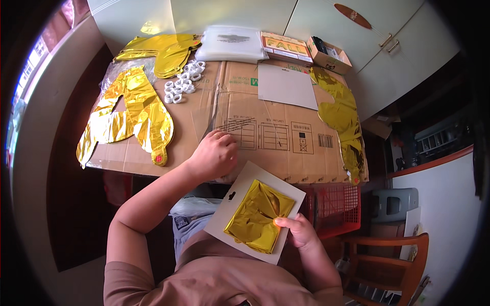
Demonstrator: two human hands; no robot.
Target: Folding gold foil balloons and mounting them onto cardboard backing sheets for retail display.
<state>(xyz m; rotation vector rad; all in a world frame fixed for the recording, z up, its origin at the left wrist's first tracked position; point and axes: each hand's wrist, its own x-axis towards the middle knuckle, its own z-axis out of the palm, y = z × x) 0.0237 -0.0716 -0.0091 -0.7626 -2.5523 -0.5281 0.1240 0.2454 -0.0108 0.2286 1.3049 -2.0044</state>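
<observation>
My right hand [298, 230] holds a white backing card [240, 191] in front of my body, its thumb pressed on a folded gold foil balloon [258, 217] that lies on the card. The card is tilted and has a small dark hang hole near its left edge. My left hand [217, 154] is closed over the near part of the cardboard sheet [275, 168], fingers curled down. What it pinches, if anything, is hidden. A letter-shaped gold foil balloon [153, 117] lies flat to the left of that hand.
At the back left are more gold balloons [173, 56] and several white rings [176, 89]. Behind are stacked clear plastic sleeves [232, 43], a printed box [286, 48] and an open carton [329, 56]. Another card [286, 84] and gold balloon [337, 109] lie right. Below stands a red basket [337, 209].
</observation>
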